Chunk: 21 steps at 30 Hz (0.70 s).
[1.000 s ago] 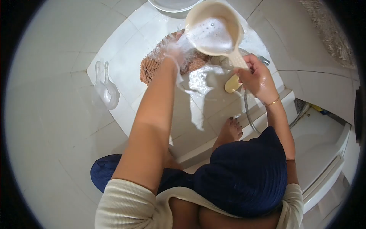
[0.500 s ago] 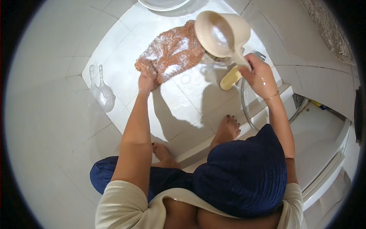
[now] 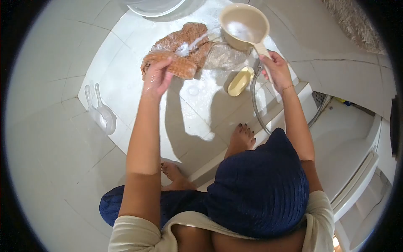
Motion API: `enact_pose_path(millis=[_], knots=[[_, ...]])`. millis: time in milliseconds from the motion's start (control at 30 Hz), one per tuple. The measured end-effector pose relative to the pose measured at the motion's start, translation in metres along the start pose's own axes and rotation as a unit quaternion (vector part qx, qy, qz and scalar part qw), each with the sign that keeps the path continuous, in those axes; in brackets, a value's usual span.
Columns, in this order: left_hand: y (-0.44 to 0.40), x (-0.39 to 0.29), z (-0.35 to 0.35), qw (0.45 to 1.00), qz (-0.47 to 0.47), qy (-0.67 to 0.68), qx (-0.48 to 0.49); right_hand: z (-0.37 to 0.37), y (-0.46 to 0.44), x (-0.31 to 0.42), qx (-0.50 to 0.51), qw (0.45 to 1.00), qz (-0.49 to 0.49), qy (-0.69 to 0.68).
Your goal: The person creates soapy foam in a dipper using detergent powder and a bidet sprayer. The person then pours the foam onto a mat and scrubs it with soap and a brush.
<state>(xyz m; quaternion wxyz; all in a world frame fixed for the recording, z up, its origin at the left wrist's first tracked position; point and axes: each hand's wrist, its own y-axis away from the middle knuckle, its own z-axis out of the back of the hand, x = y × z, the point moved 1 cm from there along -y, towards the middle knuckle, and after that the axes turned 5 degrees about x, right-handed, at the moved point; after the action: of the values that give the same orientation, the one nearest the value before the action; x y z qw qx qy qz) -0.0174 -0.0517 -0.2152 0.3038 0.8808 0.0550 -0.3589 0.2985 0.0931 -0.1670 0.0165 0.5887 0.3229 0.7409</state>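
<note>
My left hand (image 3: 158, 78) is closed on the near edge of a wet, orange-brown textured cloth (image 3: 180, 41), folding it over itself on the tiled floor. White suds lie on the cloth. On the right, my right hand (image 3: 276, 69) grips the handle of a beige dipper (image 3: 245, 26), held level above the floor with some whitish liquid inside. A pale, crumpled translucent item (image 3: 226, 56) lies between the cloth and the dipper. Below it sits a yellow oval dish or brush (image 3: 240, 81); which of these, I cannot tell.
A white basin (image 3: 156, 14) stands at the top edge. Two clear scoop-like objects (image 3: 100, 116) lie at the left. A metal hose (image 3: 257, 105) curves by the raised ledge at the right. My feet (image 3: 242, 137) are on the floor below, and a shaggy mat (image 3: 357, 25) is at the upper right.
The dipper has gone from tipped and pouring to level. My left hand has left the splashing water and taken hold of the cloth's left end, which is now folded inward.
</note>
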Motion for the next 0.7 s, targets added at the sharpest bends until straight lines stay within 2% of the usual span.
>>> enact_pose_path(millis=[67,133,233,267,300,333,367,400,433,467,533,600,633,667,700], knots=[[0.022,-0.027,0.006,1.0,-0.027,0.003,0.004,0.02,-0.01,-0.013,-0.02,1.0,0.005,0.0],[0.032,-0.048,0.029,0.996,0.034,-0.02,-0.079,0.04,-0.023,-0.028,-0.041,0.999,0.01,-0.001],[0.063,-0.072,0.023,0.995,0.021,-0.011,-0.095,0.051,-0.033,-0.036,-0.051,0.998,-0.007,0.033],[0.073,-0.078,0.019,0.995,0.022,-0.012,-0.098,0.043,-0.025,-0.023,-0.196,0.922,0.169,0.287],[0.081,-0.084,0.016,0.989,-0.014,-0.057,-0.139,0.031,-0.019,-0.011,-0.318,0.733,0.326,0.505],[0.086,-0.089,0.014,0.978,-0.049,-0.102,-0.178,0.016,-0.02,-0.003,-0.265,0.745,0.373,0.485],[0.086,-0.094,0.026,0.971,-0.066,-0.17,-0.154,0.0,-0.025,0.003,-0.212,0.754,0.418,0.46],[0.09,-0.099,0.023,0.97,-0.066,-0.174,-0.153,-0.016,-0.037,0.001,-0.089,0.78,0.404,0.469],[0.096,-0.107,0.016,0.936,-0.094,-0.275,-0.2,-0.035,-0.051,-0.006,0.035,0.795,0.383,0.469],[0.101,-0.115,0.012,0.886,-0.124,-0.372,-0.246,-0.059,-0.059,-0.01,0.04,0.82,0.371,0.433],[0.107,-0.128,0.011,0.896,-0.119,-0.358,-0.234,-0.083,-0.082,-0.032,0.049,0.845,0.363,0.388],[0.118,-0.14,0.003,0.93,-0.083,-0.284,-0.217,-0.089,-0.104,-0.054,-0.002,0.762,0.41,0.501],[0.122,-0.149,0.008,0.945,-0.044,-0.259,-0.194,-0.086,-0.108,-0.059,0.001,0.764,0.413,0.495],[0.127,-0.154,0.005,0.943,-0.048,-0.263,-0.198,-0.081,-0.111,-0.06,0.072,0.768,0.302,0.561],[0.131,-0.159,0.0,0.949,-0.001,-0.237,-0.209,-0.078,-0.112,-0.054,0.14,0.753,0.185,0.616]])
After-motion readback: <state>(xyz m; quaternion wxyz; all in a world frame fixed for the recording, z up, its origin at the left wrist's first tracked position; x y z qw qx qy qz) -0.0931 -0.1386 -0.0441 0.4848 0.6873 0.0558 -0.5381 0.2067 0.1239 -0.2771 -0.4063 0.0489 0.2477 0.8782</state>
